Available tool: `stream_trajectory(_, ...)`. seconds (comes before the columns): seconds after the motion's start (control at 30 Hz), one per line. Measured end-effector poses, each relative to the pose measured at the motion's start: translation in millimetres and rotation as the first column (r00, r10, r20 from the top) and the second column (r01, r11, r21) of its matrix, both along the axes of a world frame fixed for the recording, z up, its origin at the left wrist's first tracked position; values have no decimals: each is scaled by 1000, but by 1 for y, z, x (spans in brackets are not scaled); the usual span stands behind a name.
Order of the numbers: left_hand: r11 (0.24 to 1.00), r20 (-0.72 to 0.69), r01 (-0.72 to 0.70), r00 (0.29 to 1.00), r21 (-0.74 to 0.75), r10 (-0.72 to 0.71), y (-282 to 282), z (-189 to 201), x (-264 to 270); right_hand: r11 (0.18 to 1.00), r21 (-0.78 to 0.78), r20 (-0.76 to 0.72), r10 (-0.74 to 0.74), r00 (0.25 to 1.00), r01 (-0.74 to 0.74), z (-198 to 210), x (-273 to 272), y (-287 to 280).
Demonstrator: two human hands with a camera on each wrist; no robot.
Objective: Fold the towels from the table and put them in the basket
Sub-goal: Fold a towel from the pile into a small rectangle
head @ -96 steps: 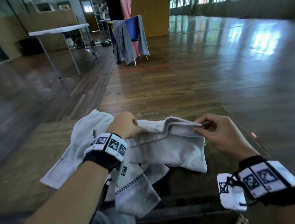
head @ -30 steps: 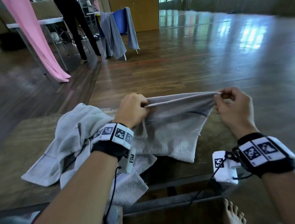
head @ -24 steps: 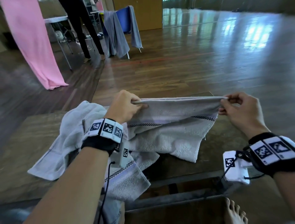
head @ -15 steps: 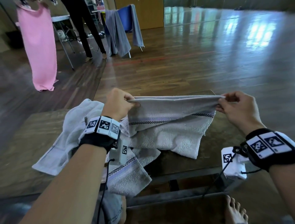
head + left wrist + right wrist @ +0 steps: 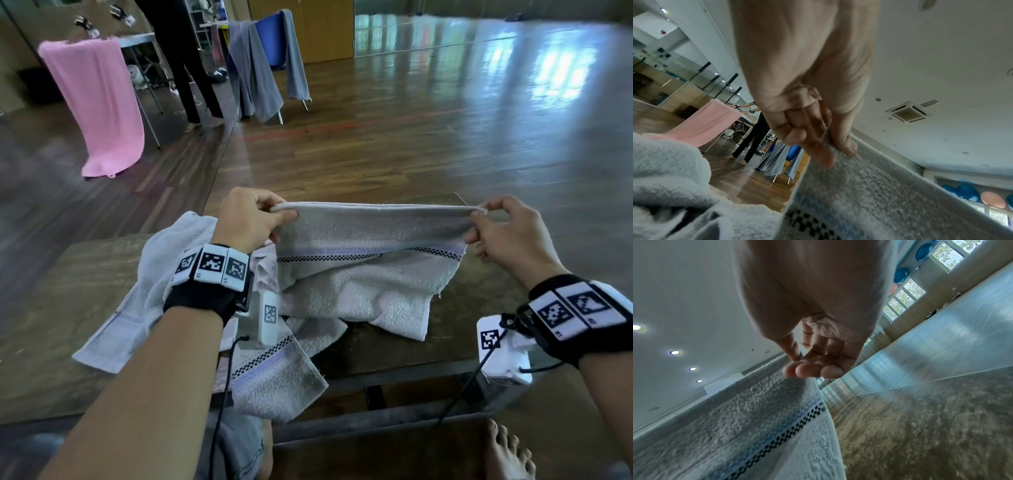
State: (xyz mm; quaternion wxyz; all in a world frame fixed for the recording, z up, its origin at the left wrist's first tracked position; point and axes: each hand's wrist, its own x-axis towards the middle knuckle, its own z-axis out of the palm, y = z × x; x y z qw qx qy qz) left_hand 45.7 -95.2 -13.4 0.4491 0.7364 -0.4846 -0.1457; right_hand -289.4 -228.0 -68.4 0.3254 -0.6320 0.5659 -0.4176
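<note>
Grey terry towel (image 5: 359, 246), bunched on the table a few seconds ago, now hangs taut at twelve o'clock: left hand (image 5: 248, 219) and right hand (image 5: 507, 233) each pinch a top corner, so folding can begin. More towels (image 5: 147, 274) lie crumpled at nine o'clock on the worn wooden table (image 5: 68, 274). No basket shows, perhaps out of frame. Beyond, polished floorboards, a pink cloth (image 5: 99, 102).

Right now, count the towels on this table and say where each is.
3, possibly more hidden: the held towel stretched between the left hand and right hand; a plain towel at the left; a striped towel over the near edge.
</note>
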Motion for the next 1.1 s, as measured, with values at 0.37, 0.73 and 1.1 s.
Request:
stream_trajectory(0.37, 997, -2, 31, 1000, -68, -31, -23, 9, -21, 973, 153, 447, 85, 890, -170, 17, 19, -2)
stream_trajectory(0.73, 839, 70, 309, 948, -448, -312, -27, 34, -75, 941, -336, 521, 151, 840, 40, 49, -66, 22)
stream_trajectory(1.1, 703, 182, 531, 722, 474, -667, -13, -55, -89, 947, 133, -332, 320, 887, -292, -36, -157, 70)
